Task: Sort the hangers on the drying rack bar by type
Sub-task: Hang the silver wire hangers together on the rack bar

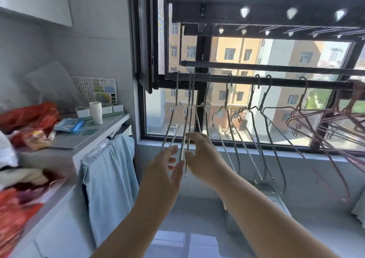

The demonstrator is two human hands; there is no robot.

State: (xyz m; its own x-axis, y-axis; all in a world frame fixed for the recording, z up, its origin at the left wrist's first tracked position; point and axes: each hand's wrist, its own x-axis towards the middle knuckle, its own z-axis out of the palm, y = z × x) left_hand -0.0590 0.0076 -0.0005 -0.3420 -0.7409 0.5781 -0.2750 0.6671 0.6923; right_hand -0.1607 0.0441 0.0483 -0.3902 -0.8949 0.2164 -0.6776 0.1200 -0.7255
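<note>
Head view: silver wire hangers (190, 99) along left and middle of drying rack bar (276, 82), pink wire hangers (301, 101) at right end. Left hand (166, 167) straight-fingered against leftmost hangers' lower bars; right hand (201, 155) curled beside them, clamp not discernible.

The left forearm (146, 214), entering at 7 o'clock, and the right forearm (252, 204), entering at 5 o'clock, are seen bare as far as the view's lower edge. The left hand (164, 170) and the right hand (205, 157) are likewise uncovered; their fingertips are softened by blur.
</note>
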